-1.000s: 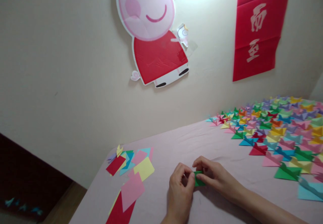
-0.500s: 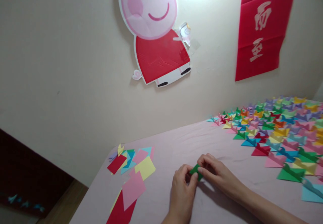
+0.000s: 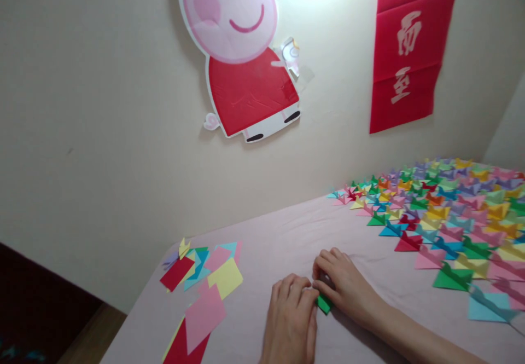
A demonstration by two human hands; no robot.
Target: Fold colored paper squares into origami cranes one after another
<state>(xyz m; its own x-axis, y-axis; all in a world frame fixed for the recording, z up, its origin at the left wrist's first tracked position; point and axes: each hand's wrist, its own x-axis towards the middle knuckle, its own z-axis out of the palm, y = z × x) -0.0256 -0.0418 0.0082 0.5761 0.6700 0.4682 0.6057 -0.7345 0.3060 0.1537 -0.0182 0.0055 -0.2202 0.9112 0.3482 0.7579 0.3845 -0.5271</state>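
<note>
A small folded piece of green paper point(image 3: 324, 304) lies low over the pink cloth, between my two hands. My left hand point(image 3: 289, 312) is at its left side, with curled fingers and thumb against the paper's edge. From the right, my right hand point(image 3: 343, 281) has its thumb and bent fingers at the paper's upper end. Both hands cover part of the paper, so its full fold is hidden.
Rows of colourful folded paper cranes point(image 3: 453, 277) stand on the right side of the pink-covered table point(image 3: 262, 260). Loose paper sheets, pink point(image 3: 205, 317), yellow point(image 3: 225, 278) and red point(image 3: 177, 274), lie at the left. A wall point(image 3: 123, 123) rises behind.
The green paper and both hands have come lower onto the cloth. My left hand has turned so its back faces up. The whole view has shifted slightly to the right.
</note>
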